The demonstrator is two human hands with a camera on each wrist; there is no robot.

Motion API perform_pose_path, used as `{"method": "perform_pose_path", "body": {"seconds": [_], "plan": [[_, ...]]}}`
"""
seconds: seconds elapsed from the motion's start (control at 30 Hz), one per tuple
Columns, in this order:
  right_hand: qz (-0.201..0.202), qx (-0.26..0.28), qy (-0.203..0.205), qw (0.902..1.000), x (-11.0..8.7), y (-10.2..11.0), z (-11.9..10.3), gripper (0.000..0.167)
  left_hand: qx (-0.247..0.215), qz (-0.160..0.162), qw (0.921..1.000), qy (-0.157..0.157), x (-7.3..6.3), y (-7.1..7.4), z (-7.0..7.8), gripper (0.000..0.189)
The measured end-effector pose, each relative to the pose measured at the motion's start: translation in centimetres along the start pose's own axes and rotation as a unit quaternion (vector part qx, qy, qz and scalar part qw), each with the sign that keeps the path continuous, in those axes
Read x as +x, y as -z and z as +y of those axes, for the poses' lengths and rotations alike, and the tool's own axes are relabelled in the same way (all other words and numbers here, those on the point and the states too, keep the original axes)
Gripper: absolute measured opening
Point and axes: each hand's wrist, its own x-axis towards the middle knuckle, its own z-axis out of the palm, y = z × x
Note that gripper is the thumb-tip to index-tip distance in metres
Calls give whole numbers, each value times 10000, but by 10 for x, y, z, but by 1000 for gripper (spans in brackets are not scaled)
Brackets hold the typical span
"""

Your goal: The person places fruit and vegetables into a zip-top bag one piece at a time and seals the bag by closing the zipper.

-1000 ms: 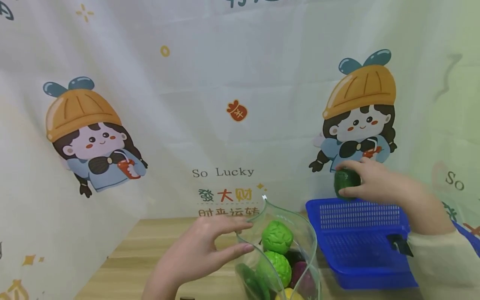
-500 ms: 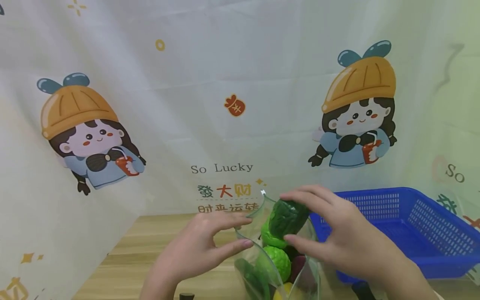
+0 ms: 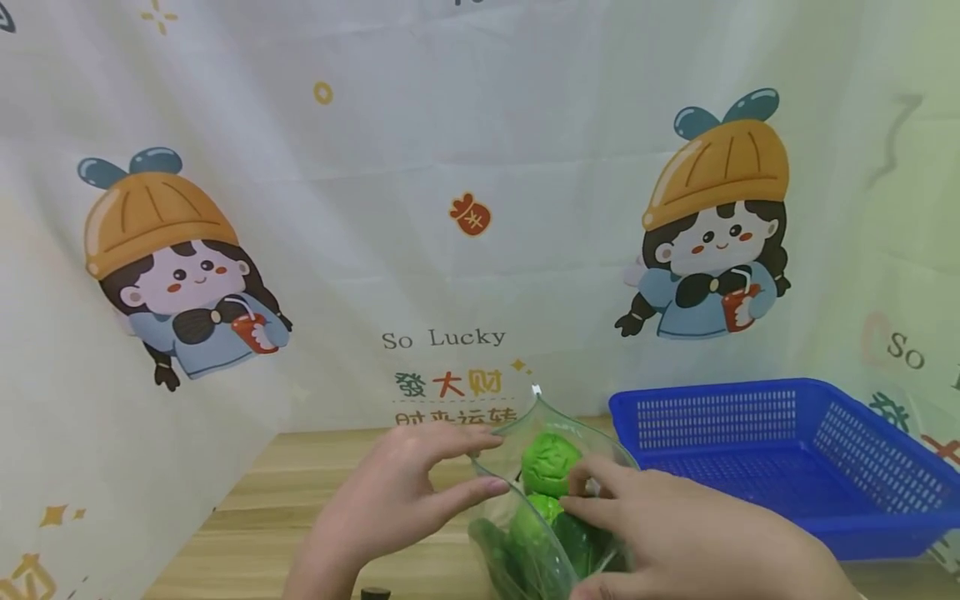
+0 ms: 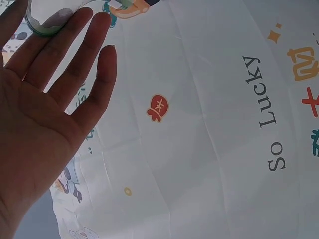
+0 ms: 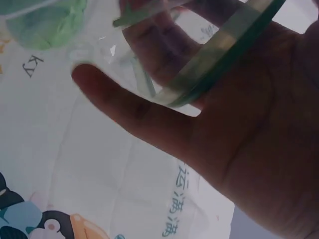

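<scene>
A clear zip bag [image 3: 566,412] with green edges stands upright, its mouth spread wide. Two bright green cabbages [image 3: 551,462] sit inside, with a dark green, glossy, blocky vegetable [image 3: 576,542] beside the lower one and a long dark green vegetable [image 3: 491,546] at the left. My left hand [image 3: 397,492] touches the bag's left rim, thumb and forefinger apart; its fingers [image 4: 62,72] look straight in the left wrist view. My right hand [image 3: 675,517] reaches over the right rim with fingertips inside the bag. In the right wrist view, the bag's rim [image 5: 224,55] passes between thumb and fingers.
A blue plastic basket [image 3: 720,454] with perforated walls stands to the right of the bag. A small black object [image 3: 375,593] shows at the bottom edge. Behind the wooden table [image 3: 277,508] hangs a printed white cloth [image 3: 360,217].
My right hand has carried the dark green vegetable from over the basket leftward and down into the bag, and its fingers have come away from it. My left hand stays at the rim.
</scene>
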Motion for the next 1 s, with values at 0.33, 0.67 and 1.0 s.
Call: {"method": "perform_pose_path", "body": {"seconds": [0.33, 0.67, 1.0], "plan": [[1068, -276, 861, 9902, 3, 1, -10, 16, 101, 876, 9959, -208, 2, -3, -3, 23], [3665, -742, 1569, 9141, -11, 18, 18, 35, -71, 1731, 9796, -1021, 5, -5, 4, 22], [3599, -718, 855, 9263, -20, 33, 50, 29, -368, 2122, 9492, -2292, 17, -19, 8, 18]]}}
